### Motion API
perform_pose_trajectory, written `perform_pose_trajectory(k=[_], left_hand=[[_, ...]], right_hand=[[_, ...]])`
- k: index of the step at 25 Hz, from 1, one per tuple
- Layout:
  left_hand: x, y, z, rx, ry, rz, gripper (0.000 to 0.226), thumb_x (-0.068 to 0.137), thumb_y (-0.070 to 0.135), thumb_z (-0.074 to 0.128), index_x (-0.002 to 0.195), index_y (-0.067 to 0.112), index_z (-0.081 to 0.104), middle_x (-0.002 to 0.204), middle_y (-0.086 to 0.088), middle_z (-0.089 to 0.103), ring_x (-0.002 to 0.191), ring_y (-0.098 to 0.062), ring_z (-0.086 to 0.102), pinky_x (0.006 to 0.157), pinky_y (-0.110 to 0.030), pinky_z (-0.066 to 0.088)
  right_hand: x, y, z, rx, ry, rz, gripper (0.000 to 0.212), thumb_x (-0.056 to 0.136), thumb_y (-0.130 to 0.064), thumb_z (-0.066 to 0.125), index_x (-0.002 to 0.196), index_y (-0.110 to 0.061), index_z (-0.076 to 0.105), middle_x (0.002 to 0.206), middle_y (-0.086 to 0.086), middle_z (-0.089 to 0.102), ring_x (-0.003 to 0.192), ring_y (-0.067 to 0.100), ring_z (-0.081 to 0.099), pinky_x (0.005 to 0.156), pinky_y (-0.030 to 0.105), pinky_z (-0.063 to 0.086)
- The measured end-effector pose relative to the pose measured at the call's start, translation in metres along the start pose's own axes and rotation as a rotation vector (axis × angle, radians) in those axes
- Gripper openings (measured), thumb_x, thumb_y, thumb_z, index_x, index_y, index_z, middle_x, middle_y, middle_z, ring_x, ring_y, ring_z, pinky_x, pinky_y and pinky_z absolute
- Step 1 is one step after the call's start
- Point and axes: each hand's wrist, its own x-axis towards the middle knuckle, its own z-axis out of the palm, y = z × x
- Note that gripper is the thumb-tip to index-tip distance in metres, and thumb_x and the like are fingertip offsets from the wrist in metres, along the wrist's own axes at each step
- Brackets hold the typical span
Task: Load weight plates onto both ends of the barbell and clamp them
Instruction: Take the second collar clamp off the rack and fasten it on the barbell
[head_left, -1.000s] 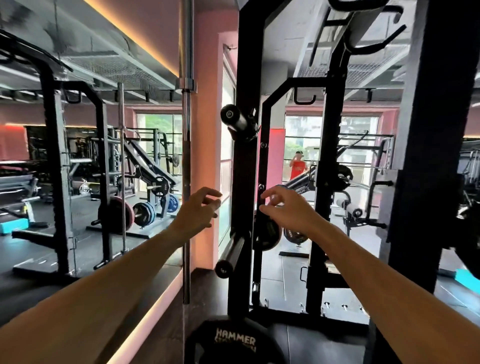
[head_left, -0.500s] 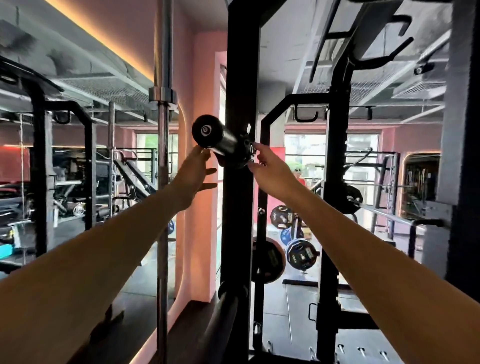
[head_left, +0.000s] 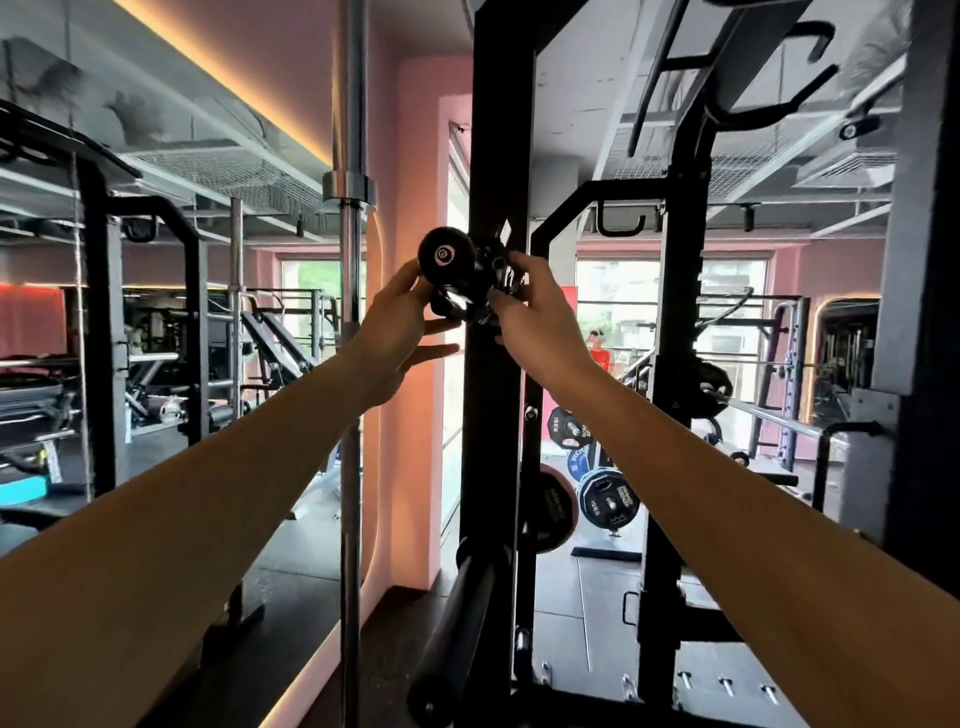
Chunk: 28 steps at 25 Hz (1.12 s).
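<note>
Lettering reading "15KG" is seen on the black round weight plates (head_left: 607, 502) stored low on a rack well below the right hand; other print on them is too small to be read. Both bare arms are raised toward a black cylindrical storage peg (head_left: 451, 258) with a round end cap, which juts from the black steel rack upright (head_left: 493, 415) toward the camera. A black barbell clamp (head_left: 480, 293) with shiny metal parts is seated on this peg, directly between the two hands. The left hand (head_left: 400, 325) is held mostly spread: its thumb is laid against the left side of the peg, and its straight fingers reach under the clamp, the upper fingertip touching the clamp's underside. The right hand (head_left: 535, 317) is curled round the right side of the clamp, with the fingertips pinching its metal lever part. A chrome vertical barbell (head_left: 353, 364) is stood upright just left of the left hand. A second black cylindrical peg (head_left: 454, 634) projects from the same upright far below both hands. Beyond the right hand, a person in a red shirt (head_left: 600, 353) is visible in front of the bright windows.
</note>
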Motion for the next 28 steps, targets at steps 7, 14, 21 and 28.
perform_pose_trajectory(k=[7,14,21,28], left_hand=[[-0.109,0.072,-0.011,-0.009,0.033,0.047,0.035,0.109,0.036,0.038,0.141,0.044,0.050,0.137,-0.001,0.064,0.112,-0.028,0.070,0.076,-0.038,0.060],[-0.229,0.078,0.008,0.057,-0.025,-0.004,0.024,0.105,0.037,0.049,0.111,0.058,0.060,0.099,0.004,0.066,0.099,-0.021,0.073,0.075,-0.037,0.059],[-0.305,0.052,0.103,0.027,-0.249,-0.056,0.034,0.104,0.028,0.053,0.132,0.046,0.058,0.104,0.002,0.063,0.096,-0.017,0.067,0.069,-0.029,0.060],[-0.368,0.055,0.245,0.006,-0.413,-0.051,0.038,0.099,0.024,0.063,0.132,0.041,0.059,0.097,0.004,0.069,0.083,-0.009,0.072,0.073,-0.035,0.063]], right_hand=[[-0.090,-0.088,-0.006,0.018,0.032,-0.062,0.044,0.097,-0.015,0.054,0.140,-0.026,0.047,0.124,0.001,0.063,0.103,0.018,0.066,0.091,0.044,0.058],[-0.201,-0.112,-0.051,-0.053,-0.076,0.179,0.055,0.089,-0.008,0.053,0.138,-0.033,0.044,0.107,0.012,0.070,0.093,0.030,0.072,0.074,0.047,0.058],[-0.280,-0.110,-0.167,-0.110,-0.011,0.430,0.031,0.090,-0.019,0.062,0.116,-0.029,0.049,0.104,0.006,0.068,0.087,0.033,0.075,0.081,0.045,0.059],[-0.348,-0.118,-0.324,-0.294,0.076,0.504,0.022,0.092,-0.020,0.062,0.111,-0.026,0.052,0.100,0.002,0.067,0.074,0.018,0.073,0.078,0.041,0.063]])
